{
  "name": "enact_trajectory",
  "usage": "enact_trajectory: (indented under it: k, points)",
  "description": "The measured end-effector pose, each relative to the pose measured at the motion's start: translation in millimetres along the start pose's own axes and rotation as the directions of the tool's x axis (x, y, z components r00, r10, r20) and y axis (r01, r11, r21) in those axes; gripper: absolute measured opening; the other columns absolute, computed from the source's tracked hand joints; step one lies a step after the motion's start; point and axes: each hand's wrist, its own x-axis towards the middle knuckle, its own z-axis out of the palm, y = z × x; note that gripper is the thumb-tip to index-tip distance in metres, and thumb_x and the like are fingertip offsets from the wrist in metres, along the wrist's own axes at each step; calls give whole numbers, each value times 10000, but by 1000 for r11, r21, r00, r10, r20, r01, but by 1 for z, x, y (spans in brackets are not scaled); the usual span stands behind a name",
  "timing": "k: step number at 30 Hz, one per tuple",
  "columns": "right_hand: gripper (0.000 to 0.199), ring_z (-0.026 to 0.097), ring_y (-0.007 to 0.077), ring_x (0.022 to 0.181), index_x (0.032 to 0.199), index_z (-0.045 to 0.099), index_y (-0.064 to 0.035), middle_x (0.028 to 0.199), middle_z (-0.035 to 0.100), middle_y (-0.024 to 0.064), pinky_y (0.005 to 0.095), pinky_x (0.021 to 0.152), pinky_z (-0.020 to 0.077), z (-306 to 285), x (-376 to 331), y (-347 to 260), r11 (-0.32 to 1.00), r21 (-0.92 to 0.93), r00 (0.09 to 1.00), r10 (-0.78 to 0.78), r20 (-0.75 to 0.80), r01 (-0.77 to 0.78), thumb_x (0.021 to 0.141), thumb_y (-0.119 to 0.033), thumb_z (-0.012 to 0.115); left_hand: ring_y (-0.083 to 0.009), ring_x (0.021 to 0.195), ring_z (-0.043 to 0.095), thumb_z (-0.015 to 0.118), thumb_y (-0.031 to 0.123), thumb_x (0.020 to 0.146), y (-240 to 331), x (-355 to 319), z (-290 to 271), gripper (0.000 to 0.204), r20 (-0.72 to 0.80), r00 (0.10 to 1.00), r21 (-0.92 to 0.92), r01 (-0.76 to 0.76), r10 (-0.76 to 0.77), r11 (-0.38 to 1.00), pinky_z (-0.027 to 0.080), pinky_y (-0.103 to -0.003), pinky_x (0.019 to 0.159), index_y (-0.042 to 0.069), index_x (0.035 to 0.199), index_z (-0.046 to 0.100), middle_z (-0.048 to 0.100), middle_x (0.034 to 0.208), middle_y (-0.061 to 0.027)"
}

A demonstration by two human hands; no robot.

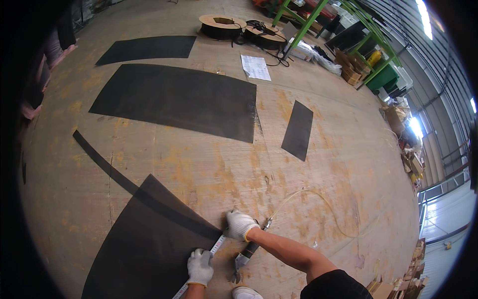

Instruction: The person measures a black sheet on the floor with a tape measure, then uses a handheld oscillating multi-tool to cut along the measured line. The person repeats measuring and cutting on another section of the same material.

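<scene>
A large dark mesh-like sheet lies on the floor at the lower left, with a narrow dark strip across it. A white tape measure runs along the sheet's right edge. My left hand, in a white knit glove, is closed on the tape and rests at that edge. My right hand, gloved too, is closed at the tape's far end by the sheet's corner; its fingertips are partly hidden. Below my right forearm lies a black and silver power shear, with a thin hose at its back.
Farther off lie a large dark sheet, another sheet and a small piece. Beyond them are a paper, cable reels and a green rack. Boxes line the right side. My shoe shows below.
</scene>
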Motion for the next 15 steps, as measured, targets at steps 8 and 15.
enact_trajectory:
  k: [8, 15]
  points:
    - [515, 726, 450, 1135, 1197, 690, 26, 1266, 699, 321, 503, 947, 610, 0, -2, -7, 998, -45, 999, 40, -31, -41, 819, -302, 812, -431, 1017, 658, 671, 130, 865, -15, 21, 8, 165, 97, 995, -36, -14, 17, 999, 552, -547, 860, 149, 1011, 745, 681, 1095, -205]
    - [551, 740, 444, 1020, 1177, 665, -49, 1136, 733, 262, 532, 880, 602, 22, -8, 12, 996, -78, 991, -46, -126, 36, 821, -427, 851, -460, 1045, 640, 582, 234, 993, -7, 21, 16, 181, 183, 979, -163, 124, -93, 979, 542, -548, 870, 132, 1082, 702, 653, 1125, -226]
